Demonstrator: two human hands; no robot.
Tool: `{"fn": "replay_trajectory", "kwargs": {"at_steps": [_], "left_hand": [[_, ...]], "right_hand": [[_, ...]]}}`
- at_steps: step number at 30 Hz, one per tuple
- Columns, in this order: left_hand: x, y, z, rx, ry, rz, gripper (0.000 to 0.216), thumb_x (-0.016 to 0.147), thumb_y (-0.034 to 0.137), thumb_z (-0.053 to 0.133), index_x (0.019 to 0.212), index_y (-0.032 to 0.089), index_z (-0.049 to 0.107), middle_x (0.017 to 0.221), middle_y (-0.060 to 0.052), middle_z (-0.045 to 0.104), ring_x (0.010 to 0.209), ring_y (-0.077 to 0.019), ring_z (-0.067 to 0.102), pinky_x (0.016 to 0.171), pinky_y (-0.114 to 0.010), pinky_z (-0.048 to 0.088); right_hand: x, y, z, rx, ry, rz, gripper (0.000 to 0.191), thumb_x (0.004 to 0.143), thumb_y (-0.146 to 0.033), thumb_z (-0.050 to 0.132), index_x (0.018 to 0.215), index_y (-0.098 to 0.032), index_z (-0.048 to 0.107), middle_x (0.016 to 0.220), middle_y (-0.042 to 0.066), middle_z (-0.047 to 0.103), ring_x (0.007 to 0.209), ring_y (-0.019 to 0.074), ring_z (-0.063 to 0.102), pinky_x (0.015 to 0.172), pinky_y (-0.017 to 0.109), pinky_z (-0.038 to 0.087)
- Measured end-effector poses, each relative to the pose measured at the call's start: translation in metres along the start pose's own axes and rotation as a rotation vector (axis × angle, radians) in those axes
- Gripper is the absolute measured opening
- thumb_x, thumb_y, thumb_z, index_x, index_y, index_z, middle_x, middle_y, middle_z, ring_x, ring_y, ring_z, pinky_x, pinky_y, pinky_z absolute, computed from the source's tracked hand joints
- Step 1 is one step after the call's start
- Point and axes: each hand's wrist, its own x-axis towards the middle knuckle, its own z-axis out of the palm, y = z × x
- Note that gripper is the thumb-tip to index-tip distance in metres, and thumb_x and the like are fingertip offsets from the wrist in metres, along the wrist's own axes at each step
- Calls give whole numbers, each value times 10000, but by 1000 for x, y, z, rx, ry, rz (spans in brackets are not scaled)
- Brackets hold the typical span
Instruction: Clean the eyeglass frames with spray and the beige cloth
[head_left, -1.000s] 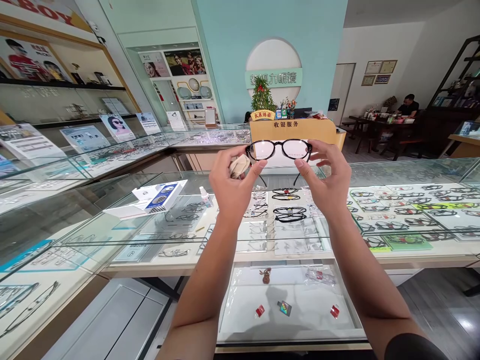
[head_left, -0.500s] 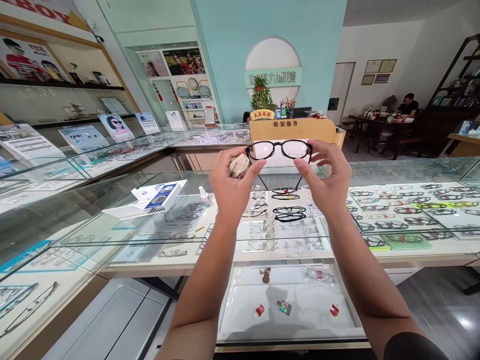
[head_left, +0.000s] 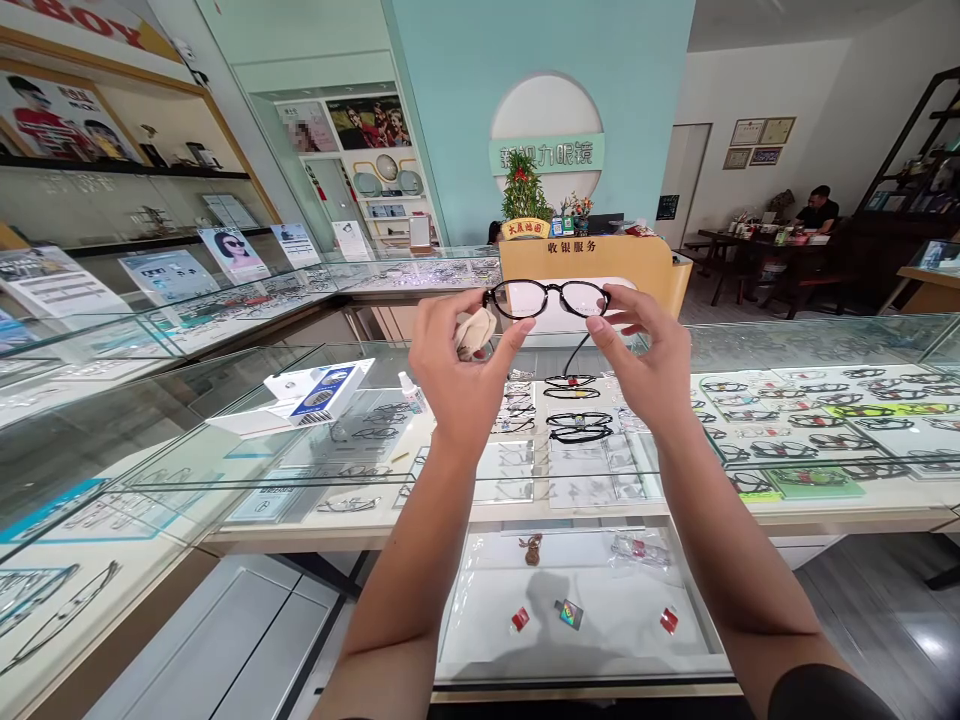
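A pair of black-framed eyeglasses (head_left: 553,288) is held up in front of me, above the glass counter, its lenses facing me and faint lettering on the right one. My left hand (head_left: 461,370) pinches the frame's left end between thumb and fingers. Tucked in that same palm is a crumpled beige cloth (head_left: 475,332). At the frame's right end, my right hand (head_left: 649,350) grips the rim and hinge with thumb and fingertips. One dark temple arm slants down behind the frame; the other is mostly hidden by my left hand.
Below lies the glass display counter (head_left: 442,505) with rows of spectacles (head_left: 581,428). On its top are a white-and-blue box (head_left: 319,392) and a small spray bottle (head_left: 411,394). An open drawer (head_left: 487,650) holds small tags. A person (head_left: 817,212) sits at a far table.
Both hands have shifted slightly left with the eyeglasses, and the frame has turned a little. The cloth stays in my left palm.
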Motion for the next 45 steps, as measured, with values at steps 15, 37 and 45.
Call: {"fn": "replay_trajectory", "kwargs": {"at_steps": [15, 37, 45], "left_hand": [[-2, -10, 7, -48, -13, 132, 531, 889, 518, 849, 1323, 244, 712, 1232, -78, 749, 1170, -266, 711, 1028, -444, 585], [-16, -11, 20, -51, 15, -17, 644, 870, 566, 850, 1380, 232, 643, 1335, -110, 711, 1154, -255, 722, 904, -389, 622], [-16, -12, 20, 37, 35, 76, 646, 894, 573, 827, 1399, 231, 616, 1322, -112, 700, 1229, -278, 682, 948, -404, 582]], "right_hand": [[-2, 13, 7, -98, 96, -212, 486, 1020, -503, 687, 1483, -382, 600, 1411, 83, 744, 1248, 312, 736, 890, 480, 649], [-2, 14, 14, -15, 96, -228, 465, 1004, -440, 722, 1446, -352, 610, 1413, 100, 718, 1296, 305, 708, 877, 442, 664], [-1, 20, 15, 78, 69, -164, 469, 977, -411, 764, 1425, -364, 634, 1441, 83, 717, 1324, 290, 709, 895, 413, 656]]}}
